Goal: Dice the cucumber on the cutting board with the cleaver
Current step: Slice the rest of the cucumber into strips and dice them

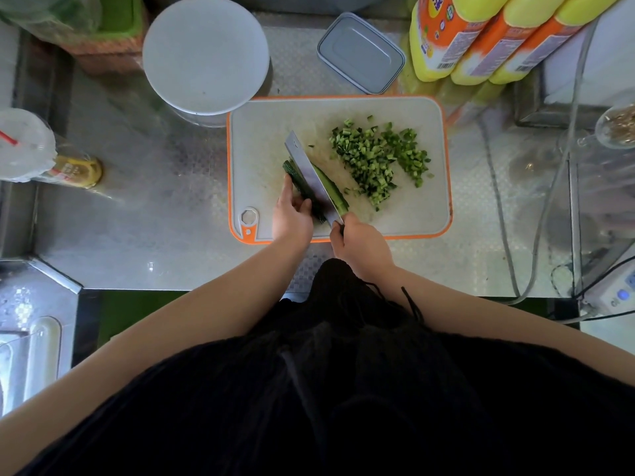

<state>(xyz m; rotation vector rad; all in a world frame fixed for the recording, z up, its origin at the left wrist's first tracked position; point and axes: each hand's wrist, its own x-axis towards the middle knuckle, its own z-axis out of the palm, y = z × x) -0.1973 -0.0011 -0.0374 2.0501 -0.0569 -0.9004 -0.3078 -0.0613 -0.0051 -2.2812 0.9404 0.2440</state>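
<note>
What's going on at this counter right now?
A person is dicing cucumber on an orange-rimmed cutting board. The right hand grips the cleaver, whose blade runs lengthwise through a cucumber piece that the left hand steadies. One cut strip lies on the blade's right side. A pile of diced cucumber already sits further right on the board, so the job looks well along.

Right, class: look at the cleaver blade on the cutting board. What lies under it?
Under the cleaver lies an uncut cucumber piece, showing on both sides of the blade, on the cutting board. The left hand holds it. The stretch beneath the blade is hidden.
</note>
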